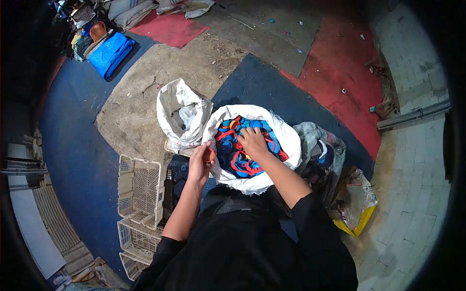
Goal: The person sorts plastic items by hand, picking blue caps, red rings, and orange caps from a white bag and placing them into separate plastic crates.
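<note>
A large white sack [286,133] with a rolled-down rim stands in front of me, full of blue and red plastic pieces [240,162] like caps and rings. My left hand [199,164] is at the sack's left rim, its fingers closed on an orange-red cap [208,155]. Over the middle of the pile, my right hand [254,144] touches the pieces with its fingers bent down and somewhat apart. Whether a piece is between those fingertips cannot be made out. A smaller white sack [170,114] stands open at the left, with whitish plastic inside.
Cream plastic crates [141,189] stand at the lower left. Right of the large sack are a greyish sack [335,145] and a yellow-edged bag [357,208]. A folded blue tarp [110,54] lies at the upper left. Blue and red mats cover parts of the floor.
</note>
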The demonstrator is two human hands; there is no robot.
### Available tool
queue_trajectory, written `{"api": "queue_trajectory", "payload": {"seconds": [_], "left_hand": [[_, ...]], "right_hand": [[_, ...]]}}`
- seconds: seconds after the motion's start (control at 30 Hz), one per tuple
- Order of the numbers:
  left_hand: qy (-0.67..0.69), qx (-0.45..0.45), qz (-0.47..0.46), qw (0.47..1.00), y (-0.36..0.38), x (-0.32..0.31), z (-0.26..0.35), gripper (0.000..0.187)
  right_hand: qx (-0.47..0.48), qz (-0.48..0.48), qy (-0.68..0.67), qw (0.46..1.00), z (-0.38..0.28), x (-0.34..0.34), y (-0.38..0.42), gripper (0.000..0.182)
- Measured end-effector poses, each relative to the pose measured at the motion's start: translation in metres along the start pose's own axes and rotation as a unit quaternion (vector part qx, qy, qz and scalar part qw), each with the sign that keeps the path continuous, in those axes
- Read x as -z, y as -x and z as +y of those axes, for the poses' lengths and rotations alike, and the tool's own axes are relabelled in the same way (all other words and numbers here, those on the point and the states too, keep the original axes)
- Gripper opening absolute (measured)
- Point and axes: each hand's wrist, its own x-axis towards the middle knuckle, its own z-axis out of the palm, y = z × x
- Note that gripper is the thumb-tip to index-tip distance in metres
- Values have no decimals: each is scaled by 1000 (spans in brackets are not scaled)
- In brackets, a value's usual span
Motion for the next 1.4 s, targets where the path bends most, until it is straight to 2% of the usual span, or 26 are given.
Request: {"api": "queue_trajectory", "payload": {"seconds": [0.17, 0.27, 0.3, 0.37, 0.4, 0.43, 0.53, 0.57, 0.7, 0.8, 0.83, 0.93, 0.97, 1.07, 1.1, 1.23, 1.33, 1.4], "left_hand": [[1, -3, -29, 1000, 2, 7, -3, 34], [55, 36, -30, 997, 3, 11, -9, 32], [67, 40, -16, 997, 13, -1, -3, 28], [65, 57, -20, 996, 16, -3, -10, 27], [63, 69, -23, 995, 17, -2, -15, 26], [72, 72, -50, 994, 18, -3, -18, 26], [49, 90, -57, 993, 22, -18, -23, 25], [47, 94, -59, 993, 19, -18, -30, 26], [-33, 75, -104, 991, 28, -41, -27, 31], [-19, 87, -90, 992, 31, -53, -27, 31], [-25, 88, -94, 991, 32, -55, -25, 31], [-18, 92, -120, 988, 26, -50, -30, 32], [-20, 90, -112, 989, 24, -47, -31, 32], [-21, 80, -89, 993, 20, -40, -28, 33], [-20, 79, -84, 993, 20, -36, -26, 33], [-16, 68, -64, 995, 23, -30, -23, 34], [-14, 67, -61, 996, 28, -27, -18, 35], [-12, 67, -61, 996, 30, -23, -17, 35]], "right_hand": [[36, 30, -78, 996, 13, 2, 12, 9], [-33, 53, -190, 980, 13, 31, 16, 20], [-44, 112, -200, 972, 11, 48, 16, 20], [-92, 116, -323, 935, 10, 56, 21, 19], [-118, 115, -382, 909, 8, 60, 26, 18], [-185, 94, -491, 846, 1, 67, 29, 13], [-256, 92, -703, 657, -5, 63, 38, 12], [-265, 55, -709, 651, -4, 64, 44, 15], [-281, 29, -762, 582, -9, 58, 57, 15], [-294, 85, -816, 491, -16, 72, 61, 13], [-277, 104, -803, 518, -16, 70, 61, 12], [-255, 64, -750, 607, -11, 56, 66, 11], [-279, 24, -737, 615, -7, 53, 70, 11], [-324, 40, -544, 773, 3, 45, 61, 13], [-323, 93, -476, 813, 4, 44, 54, 20], [-232, 78, -210, 947, 9, 48, 34, 32], [-234, 2, -128, 964, 10, 33, 27, 26], [-242, 11, -136, 961, 9, 30, 25, 26]]}}
